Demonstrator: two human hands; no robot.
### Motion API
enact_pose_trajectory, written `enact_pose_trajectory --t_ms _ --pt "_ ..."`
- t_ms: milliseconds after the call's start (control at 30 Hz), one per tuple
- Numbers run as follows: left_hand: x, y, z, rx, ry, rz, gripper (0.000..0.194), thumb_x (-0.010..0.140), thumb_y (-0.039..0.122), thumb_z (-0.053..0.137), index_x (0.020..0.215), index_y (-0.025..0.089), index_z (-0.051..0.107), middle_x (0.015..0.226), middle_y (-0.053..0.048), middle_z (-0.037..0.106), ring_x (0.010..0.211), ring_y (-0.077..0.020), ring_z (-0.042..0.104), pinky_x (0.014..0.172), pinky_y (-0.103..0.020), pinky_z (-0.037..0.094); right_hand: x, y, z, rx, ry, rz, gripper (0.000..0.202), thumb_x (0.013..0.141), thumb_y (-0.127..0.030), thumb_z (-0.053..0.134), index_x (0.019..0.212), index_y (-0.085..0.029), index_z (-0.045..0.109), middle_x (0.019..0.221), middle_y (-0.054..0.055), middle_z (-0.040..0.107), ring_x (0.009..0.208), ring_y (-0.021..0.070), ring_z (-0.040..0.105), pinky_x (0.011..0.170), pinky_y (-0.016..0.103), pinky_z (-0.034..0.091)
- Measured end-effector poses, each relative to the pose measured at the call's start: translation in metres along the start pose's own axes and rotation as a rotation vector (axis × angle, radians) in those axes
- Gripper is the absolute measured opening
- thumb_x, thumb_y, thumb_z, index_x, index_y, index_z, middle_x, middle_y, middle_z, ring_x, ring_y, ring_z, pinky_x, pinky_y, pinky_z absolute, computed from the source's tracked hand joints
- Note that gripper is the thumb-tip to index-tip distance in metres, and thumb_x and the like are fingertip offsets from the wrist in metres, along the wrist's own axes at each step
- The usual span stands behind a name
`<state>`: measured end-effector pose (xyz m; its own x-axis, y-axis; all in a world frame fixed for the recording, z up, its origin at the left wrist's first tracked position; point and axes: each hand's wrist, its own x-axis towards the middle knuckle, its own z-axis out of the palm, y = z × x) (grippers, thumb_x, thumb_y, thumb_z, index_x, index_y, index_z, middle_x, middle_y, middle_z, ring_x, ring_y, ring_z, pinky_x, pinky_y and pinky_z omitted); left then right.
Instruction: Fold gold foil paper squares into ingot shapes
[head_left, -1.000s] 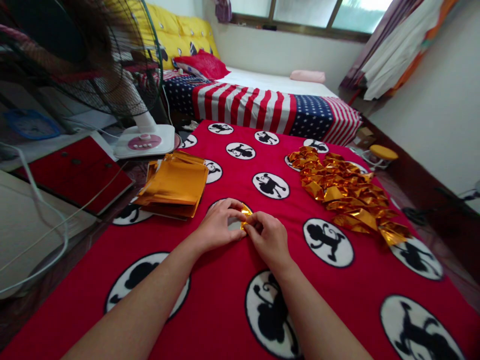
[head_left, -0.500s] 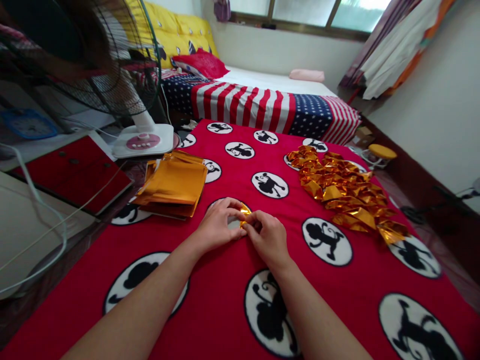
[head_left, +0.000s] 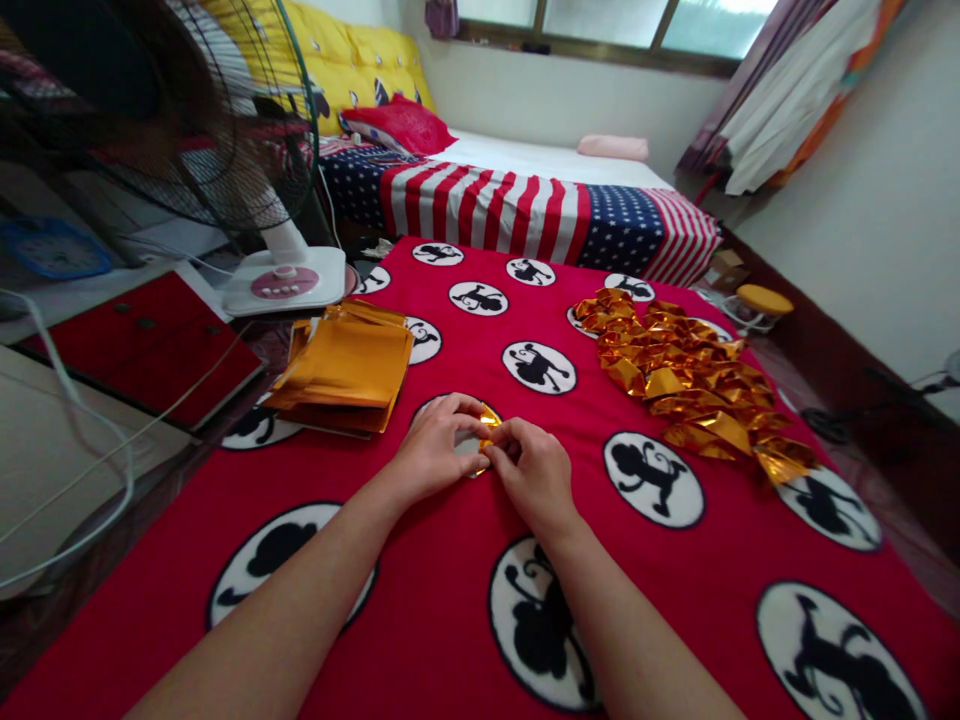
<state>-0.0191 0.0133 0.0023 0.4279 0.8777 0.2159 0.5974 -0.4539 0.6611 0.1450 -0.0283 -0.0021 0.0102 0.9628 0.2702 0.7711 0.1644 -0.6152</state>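
Observation:
A small piece of gold foil paper (head_left: 490,416) is held between both hands, just above the red cloth (head_left: 442,560) with white circles and black monkey figures. My left hand (head_left: 442,442) curves around its left side, with thumb and fingertips on its edges. The bent fingers and thumb of my right hand (head_left: 531,466) pinch its right side. Most of the paper is covered by my fingers. To the left lies a stack of flat gold foil sheets (head_left: 349,362). Several folded gold foil pieces (head_left: 675,375) lie in overlapping rows on the right.
A fan with a white base (head_left: 289,280) stands at the left, near a red cabinet panel (head_left: 150,340) and a white cable (head_left: 124,470). Beyond the cloth is a bed with a stars-and-stripes cover (head_left: 487,205). A yellow-topped stool (head_left: 765,299) stands at the far right.
Both hands stay in nearly the same place, still on the gold foil paper. A little more of its lower edge shows between the fingers. The stack and the folded pieces are unchanged.

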Motion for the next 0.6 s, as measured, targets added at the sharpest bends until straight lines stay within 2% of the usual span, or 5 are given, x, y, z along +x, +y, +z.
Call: enact_pose_trajectory --t_ms 233,400,600 --pt "0.0 -0.001 0.001 0.018 0.0 0.012 0.023 0.065 0.023 0.08 0.087 0.028 0.075 0.113 -0.001 0.066 0.106 -0.0221 0.059 0.096 -0.039 0.044 0.0 -0.001 0.001 0.036 0.035 0.019 0.009 0.078 -0.019 0.067 0.081 -0.022 0.059 0.083 0.0 0.062 0.066 0.0134 0.053 0.059 0.025 0.033" --pt "0.0 0.0 0.0 0.025 -0.003 0.003 0.021 0.066 0.025 0.08 0.086 0.028 0.075 0.113 0.0 0.066 0.106 -0.022 0.059 0.096 -0.039 0.044 0.003 0.006 0.001 0.138 0.034 0.08 0.014 0.073 -0.015 0.069 0.076 -0.021 0.056 0.076 -0.002 0.054 0.061 0.012 0.048 0.056 0.024 0.033" --pt "0.001 0.004 -0.001 0.039 -0.009 -0.023 0.022 0.065 0.027 0.08 0.087 0.028 0.076 0.113 0.0 0.066 0.106 -0.0226 0.058 0.095 -0.039 0.044 0.006 0.009 -0.005 0.186 0.041 0.023 0.016 0.07 -0.005 0.062 0.073 -0.019 0.055 0.072 -0.003 0.05 0.063 0.0128 0.046 0.057 0.025 0.033"
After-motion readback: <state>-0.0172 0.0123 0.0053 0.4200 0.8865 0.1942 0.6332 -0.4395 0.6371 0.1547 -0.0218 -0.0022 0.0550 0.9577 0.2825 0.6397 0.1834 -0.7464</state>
